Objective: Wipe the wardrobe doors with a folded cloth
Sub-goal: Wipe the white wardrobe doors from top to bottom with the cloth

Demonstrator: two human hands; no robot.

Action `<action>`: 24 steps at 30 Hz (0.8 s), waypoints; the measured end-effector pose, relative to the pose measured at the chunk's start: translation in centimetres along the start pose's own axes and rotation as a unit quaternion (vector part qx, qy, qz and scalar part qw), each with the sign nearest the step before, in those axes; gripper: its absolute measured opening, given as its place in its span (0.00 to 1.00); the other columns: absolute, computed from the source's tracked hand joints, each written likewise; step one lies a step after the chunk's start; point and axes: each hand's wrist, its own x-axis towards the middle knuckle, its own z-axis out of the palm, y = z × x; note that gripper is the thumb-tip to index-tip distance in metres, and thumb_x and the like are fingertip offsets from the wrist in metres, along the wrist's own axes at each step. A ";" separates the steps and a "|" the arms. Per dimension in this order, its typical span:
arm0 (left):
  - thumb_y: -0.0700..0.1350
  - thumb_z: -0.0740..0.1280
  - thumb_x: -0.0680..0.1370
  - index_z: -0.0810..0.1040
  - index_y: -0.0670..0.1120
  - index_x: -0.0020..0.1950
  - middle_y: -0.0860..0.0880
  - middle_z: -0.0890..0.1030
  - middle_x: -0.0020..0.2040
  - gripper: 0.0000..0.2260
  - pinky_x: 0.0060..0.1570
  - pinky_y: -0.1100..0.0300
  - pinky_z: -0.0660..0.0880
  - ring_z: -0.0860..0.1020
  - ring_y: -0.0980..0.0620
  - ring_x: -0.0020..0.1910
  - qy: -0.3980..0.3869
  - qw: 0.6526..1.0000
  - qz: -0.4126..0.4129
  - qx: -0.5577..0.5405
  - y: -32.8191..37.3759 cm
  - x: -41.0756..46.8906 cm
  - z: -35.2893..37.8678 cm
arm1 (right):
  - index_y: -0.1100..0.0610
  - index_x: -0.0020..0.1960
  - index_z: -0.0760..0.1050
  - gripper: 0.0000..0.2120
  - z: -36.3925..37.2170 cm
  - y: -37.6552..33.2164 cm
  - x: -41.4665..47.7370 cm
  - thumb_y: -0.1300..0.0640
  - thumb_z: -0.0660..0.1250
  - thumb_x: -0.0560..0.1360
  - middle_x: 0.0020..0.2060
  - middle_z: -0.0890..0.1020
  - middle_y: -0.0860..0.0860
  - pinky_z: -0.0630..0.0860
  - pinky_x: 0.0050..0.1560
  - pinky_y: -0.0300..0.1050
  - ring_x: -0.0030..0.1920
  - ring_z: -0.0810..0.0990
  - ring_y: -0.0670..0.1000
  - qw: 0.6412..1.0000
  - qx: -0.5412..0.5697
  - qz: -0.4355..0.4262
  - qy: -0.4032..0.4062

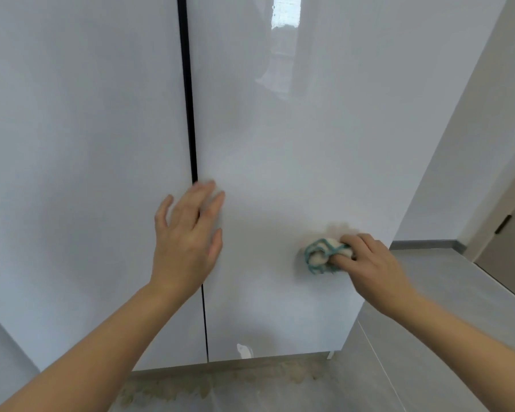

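Two glossy white wardrobe doors fill the view, the left door (pixel 81 144) and the right door (pixel 295 144), split by a dark vertical gap (pixel 191 114). My left hand (pixel 188 236) lies flat and spread across that gap, palm on the doors. A bunched white cloth with a teal edge (pixel 324 255) is pressed against the lower part of the right door. My right hand (pixel 372 263) grips the cloth from the right, fingers curled over it. Part of the cloth is hidden under those fingers.
Grey tiled floor (pixel 414 337) runs to the right of the wardrobe, with a grey skirting (pixel 428 245) along a white wall. A brown door with a dark handle (pixel 503 224) stands at far right. The floor below the doors (pixel 220 385) looks stained.
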 end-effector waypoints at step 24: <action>0.43 0.68 0.73 0.80 0.44 0.56 0.50 0.81 0.54 0.12 0.52 0.53 0.61 0.79 0.50 0.51 0.054 0.996 0.072 0.008 -0.1 9.4 -4.6 | 0.59 0.57 0.77 0.17 -7.2 -5.8 18.1 0.67 0.69 0.69 0.49 0.82 0.52 0.75 0.40 0.51 0.48 0.76 0.57 0.969 0.166 0.010 0.181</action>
